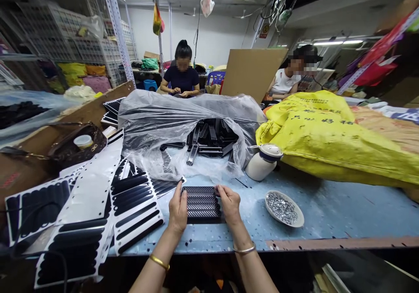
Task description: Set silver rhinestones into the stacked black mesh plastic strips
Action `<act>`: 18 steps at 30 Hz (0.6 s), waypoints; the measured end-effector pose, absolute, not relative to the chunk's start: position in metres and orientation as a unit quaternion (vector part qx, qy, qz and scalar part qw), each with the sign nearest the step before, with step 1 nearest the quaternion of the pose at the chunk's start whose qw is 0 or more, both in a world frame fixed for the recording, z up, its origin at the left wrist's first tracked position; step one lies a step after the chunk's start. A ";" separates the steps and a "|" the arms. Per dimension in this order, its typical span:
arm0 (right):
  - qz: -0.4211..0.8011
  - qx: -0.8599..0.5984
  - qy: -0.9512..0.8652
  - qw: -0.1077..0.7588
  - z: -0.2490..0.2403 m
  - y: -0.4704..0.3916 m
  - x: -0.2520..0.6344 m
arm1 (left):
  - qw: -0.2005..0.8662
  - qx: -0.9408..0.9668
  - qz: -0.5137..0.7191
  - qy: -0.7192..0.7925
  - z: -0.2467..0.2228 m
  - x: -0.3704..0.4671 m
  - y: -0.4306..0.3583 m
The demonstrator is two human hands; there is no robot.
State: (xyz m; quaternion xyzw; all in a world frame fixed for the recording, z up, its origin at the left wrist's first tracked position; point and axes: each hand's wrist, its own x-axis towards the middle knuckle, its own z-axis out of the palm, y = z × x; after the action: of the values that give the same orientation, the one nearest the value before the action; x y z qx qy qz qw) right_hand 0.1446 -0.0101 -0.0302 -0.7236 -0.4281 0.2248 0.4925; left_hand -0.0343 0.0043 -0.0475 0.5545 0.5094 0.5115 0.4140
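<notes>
A black rectangular block of perforated strips (201, 202), laid side by side, is between my hands at the table's front. My left hand (177, 208) is closed along its left edge, thumb on top. At its upper right corner, my right hand (231, 203) pinches the edge between thumb and fingers. The undersides of the fingers are hidden. Behind it, a clear plastic bag (147, 118) lies torn open with many loose black perforated strips (212, 136) inside. A white dish (299, 222) of small shiny metal parts stands to the right of my right hand.
Sheets with black rounded strips (131, 214) pile up at left, beside a brown handbag (78, 147). A white lidded jar (262, 164) and a large yellow sack (327, 136) stand at right. Two people sit beyond, near a cardboard sheet (250, 73). The blue tabletop (343, 214) extends right.
</notes>
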 end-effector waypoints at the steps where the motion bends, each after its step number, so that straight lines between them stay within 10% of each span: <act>1: 0.219 -0.730 -0.431 0.483 -0.026 -0.016 0.149 | 0.415 0.552 0.512 0.511 -0.048 -0.036 0.005; 18: 0.059 -0.872 -0.461 0.154 0.030 -0.094 0.328 | 0.371 0.578 0.492 0.536 -0.053 -0.042 0.004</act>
State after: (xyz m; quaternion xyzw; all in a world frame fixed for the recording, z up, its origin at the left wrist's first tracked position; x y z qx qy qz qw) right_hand 0.3283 -0.0945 0.0301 -0.8722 -0.4606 0.0589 0.1542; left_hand -0.0425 0.0042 -0.0527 0.5779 0.5357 0.4916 0.3707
